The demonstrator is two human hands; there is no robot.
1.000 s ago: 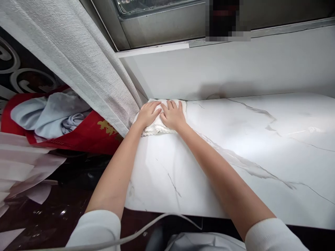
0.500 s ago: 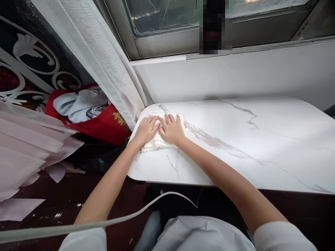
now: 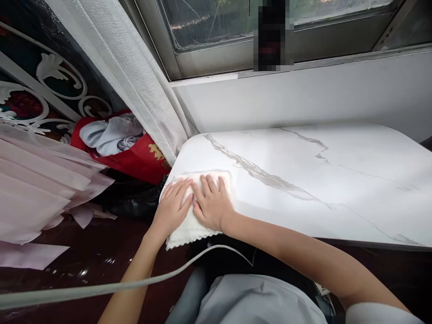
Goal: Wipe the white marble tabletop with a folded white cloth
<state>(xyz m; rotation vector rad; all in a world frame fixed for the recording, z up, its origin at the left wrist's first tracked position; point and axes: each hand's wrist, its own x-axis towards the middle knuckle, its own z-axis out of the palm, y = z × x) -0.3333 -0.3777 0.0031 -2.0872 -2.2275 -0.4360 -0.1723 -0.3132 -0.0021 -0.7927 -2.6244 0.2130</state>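
Note:
A white cloth [image 3: 194, 229] lies on the left end of a white marble-patterned table [image 3: 286, 157], its scalloped lower edge hanging past the table's front edge. Flat on the cloth's left part rests my left hand [image 3: 173, 207], open, fingers stretched forward. My right hand [image 3: 212, 202] presses on the cloth's right part, open with its fingers spread. Both hands lie side by side, close together near the thumbs. The cloth's middle is partly hidden under them.
A white cable [image 3: 151, 280] crosses in front of me, below the table. Left of the table are a white curtain [image 3: 124, 67], a red bag [image 3: 135, 157] holding grey fabric, and pale pink fabric [image 3: 40, 184]. A window frame [image 3: 216, 58] runs behind.
Both hands and the cloth have slid toward me, from the table's back left to its front edge. The cloth's lower edge now overhangs the front. My view has shifted slightly.

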